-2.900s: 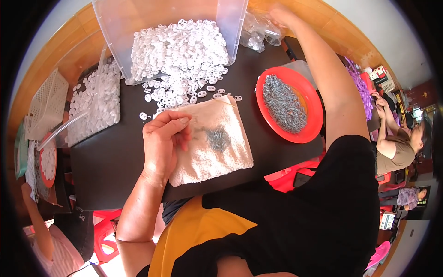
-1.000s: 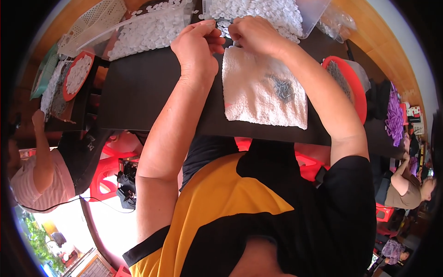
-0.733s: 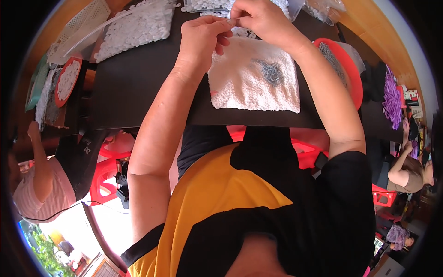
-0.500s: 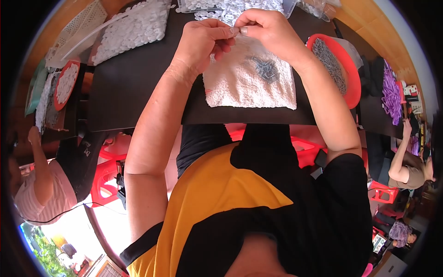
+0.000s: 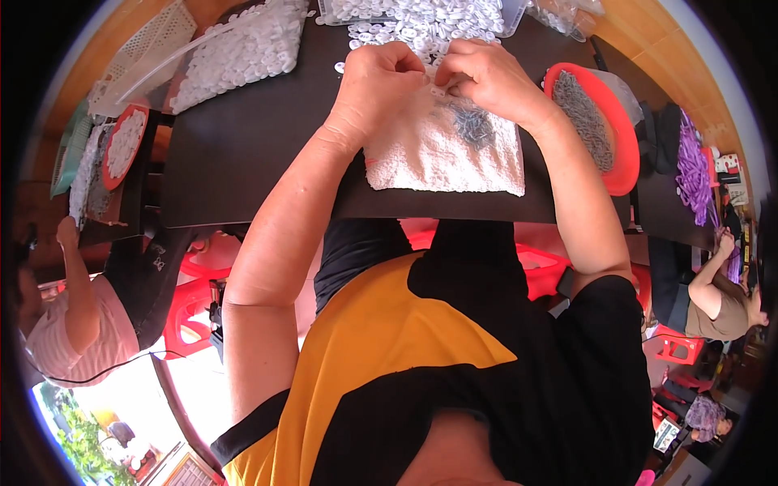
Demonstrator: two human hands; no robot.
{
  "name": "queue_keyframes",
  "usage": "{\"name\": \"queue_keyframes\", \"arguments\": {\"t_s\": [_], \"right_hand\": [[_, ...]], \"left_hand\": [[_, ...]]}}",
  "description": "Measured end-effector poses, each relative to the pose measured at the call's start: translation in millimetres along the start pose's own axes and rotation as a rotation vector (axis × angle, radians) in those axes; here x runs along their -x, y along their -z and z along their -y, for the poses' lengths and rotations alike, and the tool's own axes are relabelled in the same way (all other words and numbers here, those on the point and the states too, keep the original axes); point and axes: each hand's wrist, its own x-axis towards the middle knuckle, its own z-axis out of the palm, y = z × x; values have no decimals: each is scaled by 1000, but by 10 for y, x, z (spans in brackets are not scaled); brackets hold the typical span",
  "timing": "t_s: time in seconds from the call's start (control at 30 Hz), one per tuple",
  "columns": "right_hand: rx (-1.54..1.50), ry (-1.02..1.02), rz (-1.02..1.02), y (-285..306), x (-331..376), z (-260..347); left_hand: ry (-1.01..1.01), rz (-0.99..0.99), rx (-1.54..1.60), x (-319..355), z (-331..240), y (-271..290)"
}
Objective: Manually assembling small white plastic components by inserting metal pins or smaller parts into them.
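Note:
My left hand and my right hand meet fingertip to fingertip over the far edge of a white towel on the black table. Between the fingertips both hands pinch a small white plastic piece. A little heap of grey metal pins lies on the towel just under my right hand. Right behind the hands lies a pile of white plastic pieces.
A red bowl of grey metal pins sits at the right. A second heap of white pieces and a white basket lie far left. Purple parts are far right. Other people sit at left and right.
My right hand came back from the far bags and both hands joined at the towel's far edge. The view has tilted down, so the table now sits higher in the picture.

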Motion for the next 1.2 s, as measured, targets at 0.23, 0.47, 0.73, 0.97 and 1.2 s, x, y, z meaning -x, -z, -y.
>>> {"name": "queue_keyframes", "arguments": {"t_s": [0.23, 0.47, 0.73, 0.97, 1.2], "right_hand": [[60, -17, -13, -31, 2, -6], [15, 129, -136, -45, 61, -63], [63, 0, -113, -78, 70, 5], [45, 100, -186, -170, 56, -92], [-47, 73, -261, 11, 61, 0]], "left_hand": [[-421, -23, -580, 50, 29, -157], [-77, 21, -425, 44, -38, -89], [-156, -34, -561, 56, -24, -142], [-111, -101, -294, 26, 70, -140], [-10, -60, 8, 88, -128, -141]]}}
